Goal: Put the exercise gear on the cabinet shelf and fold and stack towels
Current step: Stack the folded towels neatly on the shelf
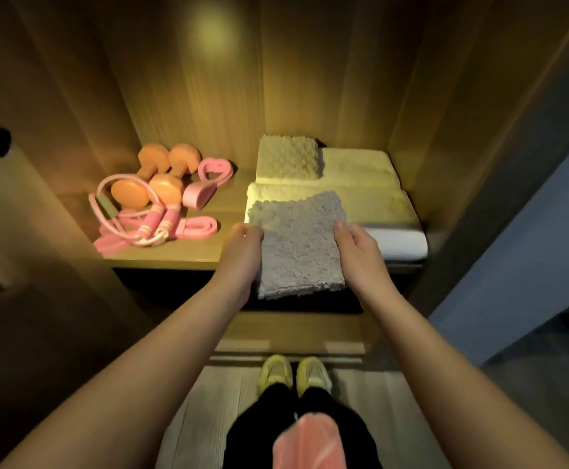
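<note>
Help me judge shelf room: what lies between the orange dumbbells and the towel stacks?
In the head view, a pink pull band lies between the dumbbells and the towel stacks, then a bare strip of shelf.

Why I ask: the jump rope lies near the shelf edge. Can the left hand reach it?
Likely yes once freed: the left hand grips the grey towel; nothing blocks the jump rope beside it.

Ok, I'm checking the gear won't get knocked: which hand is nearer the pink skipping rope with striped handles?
Left. The left hand grips the grey fluffy towel at its left edge, just right of the pink skipping rope; the right hand holds the towel's right edge.
</note>
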`<state>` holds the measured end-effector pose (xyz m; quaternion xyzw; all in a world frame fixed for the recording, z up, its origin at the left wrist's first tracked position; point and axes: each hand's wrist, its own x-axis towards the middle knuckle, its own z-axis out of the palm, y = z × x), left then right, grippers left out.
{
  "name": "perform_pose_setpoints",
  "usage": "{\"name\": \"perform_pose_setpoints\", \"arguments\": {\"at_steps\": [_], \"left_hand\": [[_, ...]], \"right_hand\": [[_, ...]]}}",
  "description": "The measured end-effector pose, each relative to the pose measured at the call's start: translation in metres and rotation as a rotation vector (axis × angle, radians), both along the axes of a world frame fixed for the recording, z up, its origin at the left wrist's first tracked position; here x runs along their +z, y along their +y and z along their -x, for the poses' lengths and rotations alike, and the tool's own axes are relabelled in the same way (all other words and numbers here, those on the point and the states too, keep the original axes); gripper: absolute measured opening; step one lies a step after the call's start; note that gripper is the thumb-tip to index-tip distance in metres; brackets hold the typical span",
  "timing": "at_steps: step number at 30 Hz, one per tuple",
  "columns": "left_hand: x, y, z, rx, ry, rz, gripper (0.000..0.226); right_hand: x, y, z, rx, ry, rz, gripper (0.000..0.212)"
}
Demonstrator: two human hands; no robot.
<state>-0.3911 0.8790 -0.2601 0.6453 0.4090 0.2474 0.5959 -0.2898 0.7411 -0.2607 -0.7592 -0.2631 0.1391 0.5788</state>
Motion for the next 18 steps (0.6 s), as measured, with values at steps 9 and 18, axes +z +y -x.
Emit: {"name": "perform_pose_setpoints", "arguments": {"at_steps": [9, 18], "left_hand": [[-0.003, 0.104, -0.123, 0.101, 0.047, -0.387, 0.018], [-0.01, 0.18, -0.213, 0.125, -0.079, -0.504, 0.013]], "right_hand": [[0.003, 0.112, -0.123, -0.027, 0.026, 0.259, 0.038], [-0.005, 0.197, -0.203, -0.146, -0.101, 0.254, 0.041]]}}
